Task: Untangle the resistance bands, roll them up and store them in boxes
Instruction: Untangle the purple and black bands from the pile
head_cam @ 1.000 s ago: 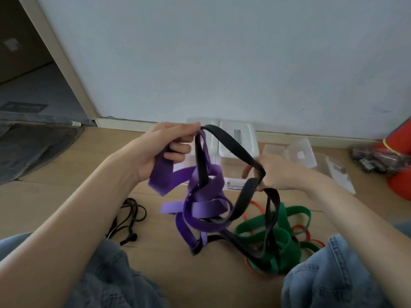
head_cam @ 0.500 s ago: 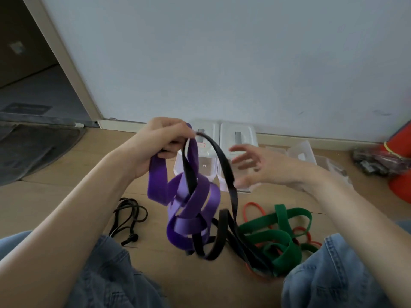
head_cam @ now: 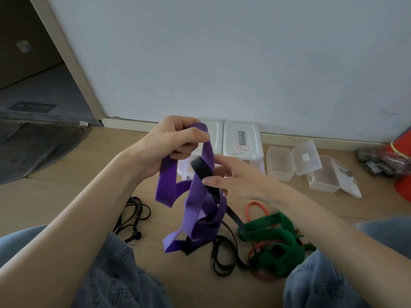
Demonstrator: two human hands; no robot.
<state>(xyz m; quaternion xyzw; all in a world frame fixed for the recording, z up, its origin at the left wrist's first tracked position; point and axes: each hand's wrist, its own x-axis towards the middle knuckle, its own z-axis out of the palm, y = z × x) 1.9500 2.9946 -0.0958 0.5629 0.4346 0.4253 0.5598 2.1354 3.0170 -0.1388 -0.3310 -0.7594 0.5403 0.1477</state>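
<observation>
Seen from above, seated on a wooden floor [head_cam: 66, 181], both knees in denim cut off by the bottom edge. Left hand [head_cam: 171, 143] raised above the floor's middle, fingers and thumb curled tight round the top of the purple band [head_cam: 195, 196], which hangs in loops down to the boards. Right hand [head_cam: 235, 176] just beside it, thumb and fingers pinching the black band [head_cam: 201, 168] where it loops over the purple one; fingertips partly hidden behind the bands and blurred. Lower down, black and purple wound together, crossings hard to trace, the black trailing on across the floor toward the green band [head_cam: 278, 245]. Green heaped by the right knee, lying over a red band [head_cam: 255, 207], most of the red hidden beneath. Thin black cord [head_cam: 133, 216] by the left knee, partly covered by the forearm. At the far edge against the wall [head_cam: 222, 52], two white lidded boxes [head_cam: 242, 141], the left one mostly behind the hands. Right of them, two clear boxes [head_cam: 280, 165] with lids open. At the far right corner, red object and dark clutter, cut off and blurred.
</observation>
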